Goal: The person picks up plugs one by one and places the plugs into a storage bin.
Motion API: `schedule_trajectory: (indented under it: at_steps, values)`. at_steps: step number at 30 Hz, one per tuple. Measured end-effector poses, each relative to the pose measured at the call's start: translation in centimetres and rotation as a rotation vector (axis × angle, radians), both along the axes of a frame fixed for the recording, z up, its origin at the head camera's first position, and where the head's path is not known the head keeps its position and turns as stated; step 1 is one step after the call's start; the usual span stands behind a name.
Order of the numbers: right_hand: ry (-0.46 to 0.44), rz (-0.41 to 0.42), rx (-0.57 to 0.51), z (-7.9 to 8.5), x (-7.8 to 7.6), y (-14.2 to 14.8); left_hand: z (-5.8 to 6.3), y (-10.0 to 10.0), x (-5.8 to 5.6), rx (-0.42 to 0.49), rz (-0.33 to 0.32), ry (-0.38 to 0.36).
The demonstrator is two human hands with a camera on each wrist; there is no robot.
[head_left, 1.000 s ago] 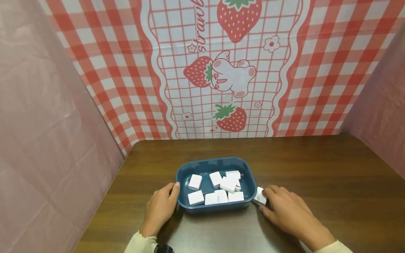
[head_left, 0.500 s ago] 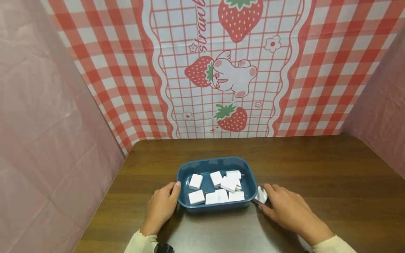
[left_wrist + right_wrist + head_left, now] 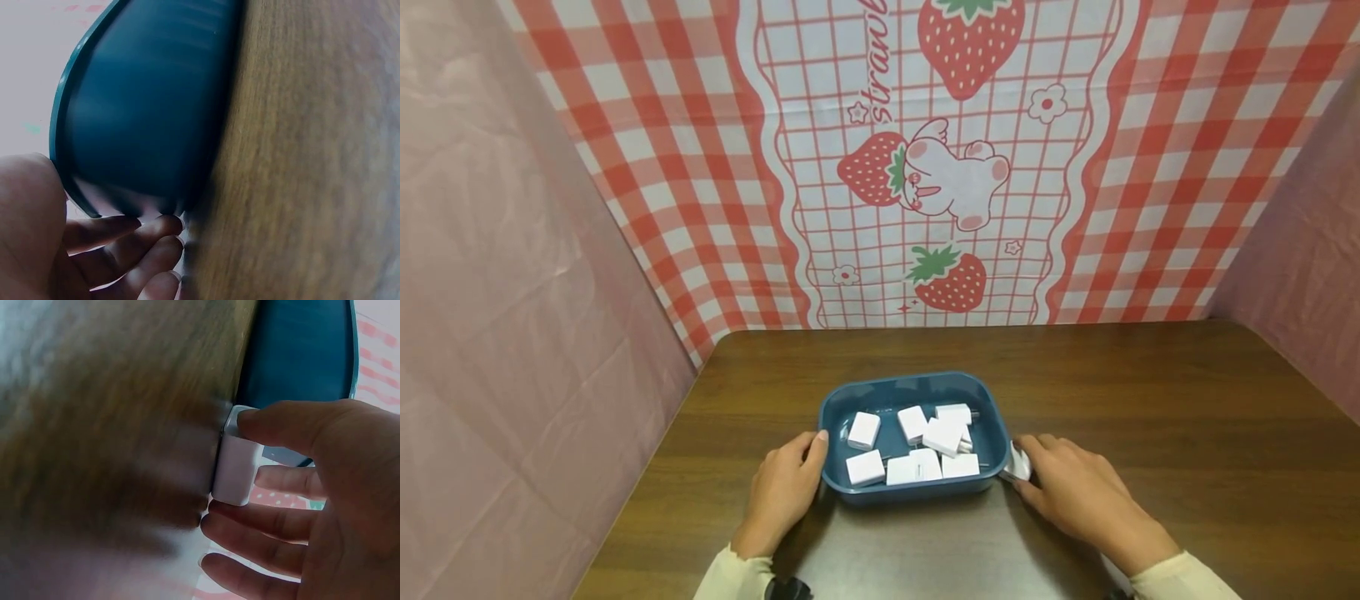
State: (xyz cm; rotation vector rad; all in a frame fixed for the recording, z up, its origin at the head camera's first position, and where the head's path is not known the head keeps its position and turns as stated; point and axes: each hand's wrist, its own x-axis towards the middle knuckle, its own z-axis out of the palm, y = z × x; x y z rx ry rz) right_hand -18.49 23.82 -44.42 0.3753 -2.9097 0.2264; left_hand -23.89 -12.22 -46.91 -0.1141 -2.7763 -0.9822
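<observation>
A blue rectangular tray [image 3: 917, 495] stands on the table with several white plug chargers [image 3: 864, 469] lying in it, some overlapping. My left hand [image 3: 784, 492] holds the tray's left end; its thumb lies at the rim and its fingers touch the outer wall [image 3: 144, 106]. Just outside the right end of the tray, my right hand [image 3: 1078, 492] pinches another white plug charger [image 3: 1019, 463] between thumb and fingers. That charger [image 3: 237, 469] is down at the table surface in the right wrist view, close to the tray wall. My fingers partly cover it in the head view.
The brown wooden table [image 3: 1135, 383] extends behind the tray and to both sides. A red-and-white checked strawberry cloth [image 3: 940, 167] hangs at the back. Pink cloth [image 3: 512, 292] hangs along the left and right sides.
The charger in my right hand has turned and tilted, and my right hand has shifted slightly left towards the tray. The left hand and the tray look the same.
</observation>
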Motion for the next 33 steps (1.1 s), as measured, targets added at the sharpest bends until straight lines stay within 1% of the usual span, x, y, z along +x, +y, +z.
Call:
schedule_trajectory:
  at_steps: [6, 9, 10, 14, 17, 20, 27, 30, 33]
  values:
    - [0.019, 0.002, -0.001, -0.1, 0.1, 0.1, 0.1, 0.0, 0.0, 0.003, 0.000, -0.009]
    - [0.011, -0.016, -0.001, -0.1, 0.2, 0.1, 0.1, 0.0, 0.0, 0.003, -0.002, -0.012]
    - [-0.010, -0.028, 0.000, 0.0, 0.3, 0.1, 0.1, 0.0, 0.0, 0.003, -0.002, -0.013]
    - [-0.140, -0.093, 0.009, 0.1, 0.4, 0.1, 0.1, 0.0, 0.0, 0.004, 0.002, -0.020]
    - [-0.237, -0.123, 0.025, 0.3, 0.4, 0.1, 0.0, -0.1, 0.0, 0.005, 0.006, -0.023]
    - [-0.275, -0.127, 0.040, 0.5, 0.5, 0.2, 0.1, -0.1, 0.0, 0.007, 0.010, -0.023]
    - [-0.264, -0.113, 0.034, 0.7, 0.9, 0.6, 0.0, -0.1, 0.0, 0.000, 0.009, -0.010]
    - [-0.265, -0.114, 0.020, 0.9, 1.0, 0.8, 0.0, -0.1, 0.0, 0.001, 0.008, -0.016]
    - [-0.240, -0.115, 0.009, 0.9, 1.1, 1.1, 0.1, 0.0, 0.0, 0.004, 0.005, -0.025]
